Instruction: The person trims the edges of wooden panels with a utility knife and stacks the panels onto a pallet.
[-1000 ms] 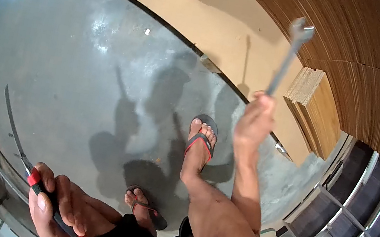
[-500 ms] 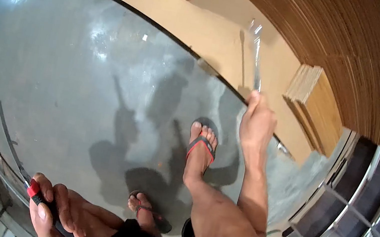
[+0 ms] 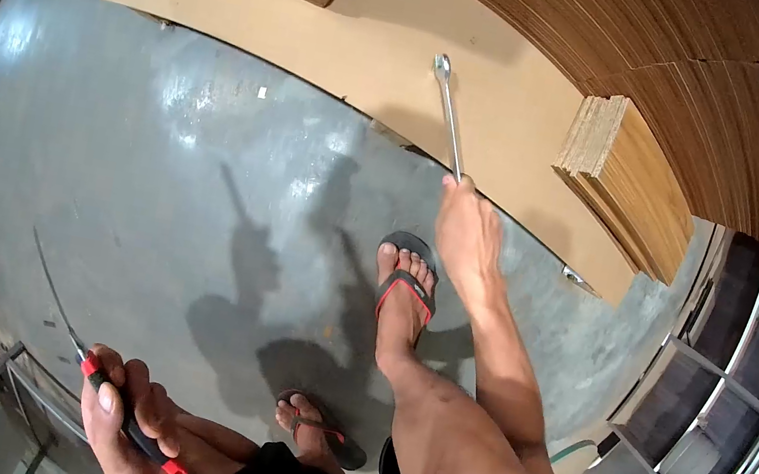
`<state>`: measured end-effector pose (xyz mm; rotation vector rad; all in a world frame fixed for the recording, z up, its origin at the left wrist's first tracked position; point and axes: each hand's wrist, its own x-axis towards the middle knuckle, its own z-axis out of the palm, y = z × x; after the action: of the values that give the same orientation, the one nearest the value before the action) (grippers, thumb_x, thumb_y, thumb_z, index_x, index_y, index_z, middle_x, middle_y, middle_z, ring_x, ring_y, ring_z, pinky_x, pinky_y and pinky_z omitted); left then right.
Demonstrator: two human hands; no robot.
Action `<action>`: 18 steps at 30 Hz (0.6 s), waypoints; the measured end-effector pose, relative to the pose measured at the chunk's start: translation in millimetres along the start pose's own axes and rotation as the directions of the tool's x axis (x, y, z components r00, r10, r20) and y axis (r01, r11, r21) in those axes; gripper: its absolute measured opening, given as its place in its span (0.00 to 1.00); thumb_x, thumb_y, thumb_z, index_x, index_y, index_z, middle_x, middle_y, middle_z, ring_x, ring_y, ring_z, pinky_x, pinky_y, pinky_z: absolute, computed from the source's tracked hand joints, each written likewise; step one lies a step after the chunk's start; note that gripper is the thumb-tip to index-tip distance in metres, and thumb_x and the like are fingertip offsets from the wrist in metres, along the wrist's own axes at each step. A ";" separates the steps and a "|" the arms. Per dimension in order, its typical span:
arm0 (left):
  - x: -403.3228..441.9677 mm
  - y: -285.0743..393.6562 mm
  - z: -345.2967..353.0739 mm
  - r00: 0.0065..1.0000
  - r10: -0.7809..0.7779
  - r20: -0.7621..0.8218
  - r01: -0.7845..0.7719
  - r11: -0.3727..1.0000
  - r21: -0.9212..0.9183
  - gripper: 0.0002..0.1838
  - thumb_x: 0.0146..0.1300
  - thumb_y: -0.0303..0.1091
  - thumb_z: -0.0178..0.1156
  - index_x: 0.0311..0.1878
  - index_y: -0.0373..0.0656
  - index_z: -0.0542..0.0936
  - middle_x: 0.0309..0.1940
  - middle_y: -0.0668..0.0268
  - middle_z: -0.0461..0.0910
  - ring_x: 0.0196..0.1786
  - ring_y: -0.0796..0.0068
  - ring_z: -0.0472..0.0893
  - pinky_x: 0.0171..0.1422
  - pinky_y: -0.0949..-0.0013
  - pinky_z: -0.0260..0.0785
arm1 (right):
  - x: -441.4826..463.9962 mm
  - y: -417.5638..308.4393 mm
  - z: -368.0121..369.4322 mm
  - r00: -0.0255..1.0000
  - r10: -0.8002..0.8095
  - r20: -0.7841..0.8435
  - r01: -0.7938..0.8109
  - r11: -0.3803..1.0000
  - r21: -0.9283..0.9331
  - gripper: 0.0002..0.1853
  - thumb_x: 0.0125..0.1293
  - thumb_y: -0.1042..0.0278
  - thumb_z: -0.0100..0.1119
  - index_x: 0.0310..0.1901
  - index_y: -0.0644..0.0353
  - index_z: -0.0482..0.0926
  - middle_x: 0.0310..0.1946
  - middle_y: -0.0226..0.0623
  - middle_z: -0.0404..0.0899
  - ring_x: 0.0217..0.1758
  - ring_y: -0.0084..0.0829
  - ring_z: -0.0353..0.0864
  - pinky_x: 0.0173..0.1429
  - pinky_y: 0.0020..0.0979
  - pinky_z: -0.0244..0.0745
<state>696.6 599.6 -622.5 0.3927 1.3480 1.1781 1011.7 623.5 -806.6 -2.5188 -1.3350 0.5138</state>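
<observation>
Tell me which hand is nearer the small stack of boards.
Right. The right hand is below and left of the small stack of boards in view; the left hand is much farther, at lower left.

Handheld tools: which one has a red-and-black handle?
The thin-bladed tool in the left hand; the wrench in the right hand shows only plain silvery metal.

Right hand (image 3: pixel 469 238) covers lower end of wrench (image 3: pixel 450 120); left hand (image 3: pixel 105 438) hides part of red-and-black handle (image 3: pixel 147 445). Top edge crops brown panel stack (image 3: pixel 628 37). White scrap (image 3: pixel 262 92) too small to identify.
</observation>
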 end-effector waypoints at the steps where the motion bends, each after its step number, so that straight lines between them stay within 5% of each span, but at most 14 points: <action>1: 2.2 -0.6 -1.8 1.000 0.003 0.029 -0.004 0.999 0.046 0.13 0.76 0.39 0.58 0.49 0.41 0.69 0.25 0.69 0.66 0.17 0.82 0.61 0.18 0.78 0.58 | 3.0 1.4 0.0 0.999 -0.031 0.033 0.032 0.999 -0.030 0.15 0.82 0.61 0.46 0.47 0.63 0.77 0.24 0.57 0.81 0.33 0.60 0.85 0.35 0.56 0.75; 5: 12.9 -5.1 -8.1 0.992 -0.029 0.125 0.005 0.981 0.193 0.12 0.75 0.40 0.59 0.48 0.43 0.70 0.24 0.69 0.66 0.18 0.82 0.61 0.19 0.77 0.55 | -16.7 -8.0 -16.2 0.985 0.022 -0.169 0.021 0.968 0.249 0.15 0.81 0.62 0.48 0.46 0.67 0.77 0.24 0.60 0.82 0.33 0.61 0.85 0.36 0.56 0.77; 7: 14.3 -10.5 5.6 0.999 -0.033 0.007 0.030 0.961 0.276 0.13 0.74 0.40 0.60 0.50 0.42 0.71 0.25 0.70 0.66 0.20 0.82 0.62 0.21 0.76 0.55 | -13.5 7.6 9.2 0.992 -0.008 -0.126 0.024 0.992 0.127 0.16 0.81 0.60 0.48 0.43 0.66 0.78 0.23 0.58 0.81 0.30 0.60 0.85 0.35 0.56 0.77; 9: 18.1 -14.4 -0.1 0.992 -0.091 0.084 0.055 0.930 0.362 0.15 0.72 0.38 0.61 0.53 0.40 0.72 0.29 0.70 0.70 0.24 0.81 0.66 0.24 0.76 0.58 | 0.2 20.6 22.8 0.999 -0.049 0.020 0.050 0.998 -0.046 0.16 0.81 0.59 0.49 0.41 0.65 0.78 0.21 0.57 0.80 0.28 0.59 0.84 0.33 0.56 0.76; 13: 30.0 -35.3 10.9 0.971 -0.213 0.109 0.117 0.819 0.562 0.16 0.69 0.34 0.65 0.51 0.35 0.73 0.36 0.64 0.76 0.31 0.75 0.77 0.35 0.70 0.72 | -9.9 24.5 -17.9 0.996 -0.046 -0.079 0.051 0.996 0.067 0.16 0.80 0.58 0.50 0.40 0.64 0.76 0.17 0.54 0.78 0.23 0.56 0.83 0.30 0.55 0.75; 14: 40.4 -46.3 16.5 0.924 -0.255 0.287 0.063 0.838 0.542 0.15 0.69 0.32 0.65 0.51 0.34 0.74 0.40 0.63 0.77 0.34 0.74 0.79 0.38 0.68 0.75 | -15.5 25.5 -26.0 0.995 -0.092 -0.046 0.097 0.986 0.134 0.14 0.80 0.58 0.51 0.42 0.63 0.75 0.17 0.52 0.78 0.23 0.54 0.83 0.29 0.54 0.75; 16: 36.7 -67.8 64.8 0.929 -0.247 0.277 0.042 0.811 0.584 0.19 0.71 0.35 0.66 0.55 0.31 0.75 0.57 0.53 0.81 0.60 0.64 0.81 0.54 0.62 0.81 | -32.5 7.7 -47.6 0.967 -0.166 0.193 0.089 0.930 0.356 0.14 0.81 0.59 0.50 0.42 0.61 0.76 0.23 0.53 0.80 0.26 0.57 0.82 0.31 0.54 0.73; 17: 43.6 -93.9 71.9 0.916 -0.100 0.389 -0.129 0.844 0.521 0.23 0.71 0.34 0.66 0.61 0.31 0.72 0.63 0.51 0.79 0.67 0.60 0.78 0.57 0.59 0.81 | -42.7 4.2 -44.3 0.915 -0.297 0.272 0.177 0.904 0.389 0.13 0.80 0.60 0.50 0.45 0.61 0.76 0.27 0.53 0.82 0.29 0.57 0.83 0.32 0.52 0.75; 18: 41.9 -105.9 89.1 0.935 -0.087 0.345 -0.084 0.887 0.454 0.21 0.71 0.32 0.66 0.59 0.32 0.70 0.60 0.53 0.79 0.65 0.60 0.80 0.57 0.58 0.81 | -50.4 -5.5 -44.1 0.858 -0.472 0.203 0.293 0.775 0.560 0.11 0.79 0.61 0.51 0.47 0.60 0.77 0.32 0.53 0.84 0.33 0.57 0.84 0.36 0.51 0.78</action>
<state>811.7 623.8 -706.7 0.9067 1.2928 0.7208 999.8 582.4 -754.8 -1.7074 -1.5281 1.0732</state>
